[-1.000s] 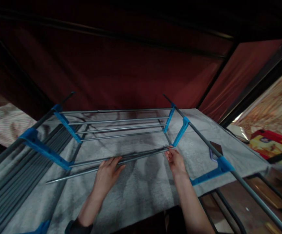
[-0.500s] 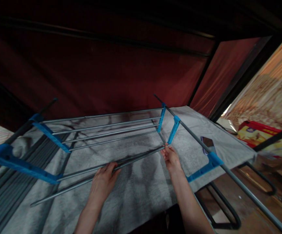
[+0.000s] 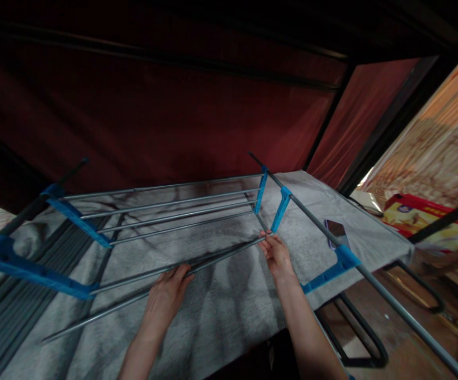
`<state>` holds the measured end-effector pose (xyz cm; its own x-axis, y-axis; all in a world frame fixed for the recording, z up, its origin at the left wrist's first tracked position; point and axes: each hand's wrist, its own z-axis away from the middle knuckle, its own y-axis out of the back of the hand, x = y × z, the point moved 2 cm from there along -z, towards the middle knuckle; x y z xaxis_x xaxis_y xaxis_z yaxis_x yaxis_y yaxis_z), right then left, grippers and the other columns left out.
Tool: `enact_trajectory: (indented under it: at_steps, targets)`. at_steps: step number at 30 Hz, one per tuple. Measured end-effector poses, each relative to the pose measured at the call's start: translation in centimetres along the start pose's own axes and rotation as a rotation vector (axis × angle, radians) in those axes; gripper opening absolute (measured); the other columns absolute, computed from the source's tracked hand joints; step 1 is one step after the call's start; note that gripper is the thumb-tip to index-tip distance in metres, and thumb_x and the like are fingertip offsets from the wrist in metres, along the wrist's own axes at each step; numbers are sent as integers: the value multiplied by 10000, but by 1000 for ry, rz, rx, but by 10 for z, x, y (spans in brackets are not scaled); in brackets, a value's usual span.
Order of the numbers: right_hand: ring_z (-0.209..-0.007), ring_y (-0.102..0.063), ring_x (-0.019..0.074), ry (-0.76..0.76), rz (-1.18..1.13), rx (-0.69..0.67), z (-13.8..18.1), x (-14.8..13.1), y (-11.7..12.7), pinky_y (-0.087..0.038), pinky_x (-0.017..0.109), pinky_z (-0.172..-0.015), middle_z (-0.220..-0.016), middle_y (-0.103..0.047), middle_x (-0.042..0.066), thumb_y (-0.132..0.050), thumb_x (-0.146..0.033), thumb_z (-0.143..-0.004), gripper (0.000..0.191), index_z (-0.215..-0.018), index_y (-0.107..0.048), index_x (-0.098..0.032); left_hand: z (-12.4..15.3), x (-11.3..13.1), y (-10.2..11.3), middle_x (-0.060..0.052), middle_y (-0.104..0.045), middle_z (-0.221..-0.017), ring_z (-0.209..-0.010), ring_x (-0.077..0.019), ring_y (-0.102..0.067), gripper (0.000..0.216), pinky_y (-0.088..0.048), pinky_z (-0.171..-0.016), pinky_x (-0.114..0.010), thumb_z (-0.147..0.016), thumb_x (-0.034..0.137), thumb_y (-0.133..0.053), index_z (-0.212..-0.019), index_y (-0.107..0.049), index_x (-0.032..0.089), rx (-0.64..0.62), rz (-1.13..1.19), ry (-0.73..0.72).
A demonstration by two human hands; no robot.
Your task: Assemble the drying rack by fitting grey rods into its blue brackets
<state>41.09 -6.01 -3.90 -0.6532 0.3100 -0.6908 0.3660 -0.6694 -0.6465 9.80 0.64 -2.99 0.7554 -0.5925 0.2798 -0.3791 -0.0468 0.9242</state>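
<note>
My left hand [image 3: 168, 290] is closed around a loose grey metal rod [image 3: 90, 318], whose near end sticks out past it to the lower left. Close alongside runs a second rod [image 3: 130, 279], its left end at a blue plastic bracket [image 3: 43, 275]. Fingertips of my right hand [image 3: 277, 254] pinch the rods' right end, just beside another blue bracket [image 3: 280, 211]; which rod they grip is partly hidden. Beyond my hands, several crossbars [image 3: 177, 218] span the blue brackets of the rack frame.
Several grey rods [image 3: 27, 285] lie in a bundle on the left of the cloth-covered table [image 3: 221, 327]. A phone [image 3: 335, 232] rests by the right side pole [image 3: 399, 309]. Black metal loops [image 3: 377, 343] jut past the table edge, near a red and yellow box [image 3: 430, 216].
Both hands keep their grip on the rods and have barely moved. The whole view has shifted slightly, with the rack appearing a little further left.
</note>
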Motion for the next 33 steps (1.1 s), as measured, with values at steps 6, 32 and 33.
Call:
enact_trajectory:
  at_steps: [6, 32, 33]
  targets:
    - [-697, -701, 120, -39, 29, 11, 2, 3, 0, -593, 228, -680, -765, -732, -15, -742, -137, -760, 145, -835, -634, -200, 0, 6, -1, -43, -740, -1007, -905, -235, -692, 234, -518, -844, -375, -976, 389, -465, -1052, -630, 242, 68, 30, -56]
    - [-841, -723, 153, -391, 231, -81, 26, 51, 32, -635, 316, -825, -843, -713, 16, -635, -144, -870, 46, -869, -662, -180, 24, 23, 5, -31, -651, -985, -914, -189, -610, 300, -405, -920, -353, -953, 134, -522, -1227, -584, 237, -46, -210, -160]
    - [-833, -722, 157, -405, 240, -82, 27, 55, 31, -637, 324, -821, -828, -708, 17, -636, -146, -868, 42, -853, -658, -178, 25, 24, 4, -31, -653, -987, -913, -188, -610, 317, -402, -919, -351, -951, 131, -524, -1245, -575, 239, -43, -217, -173]
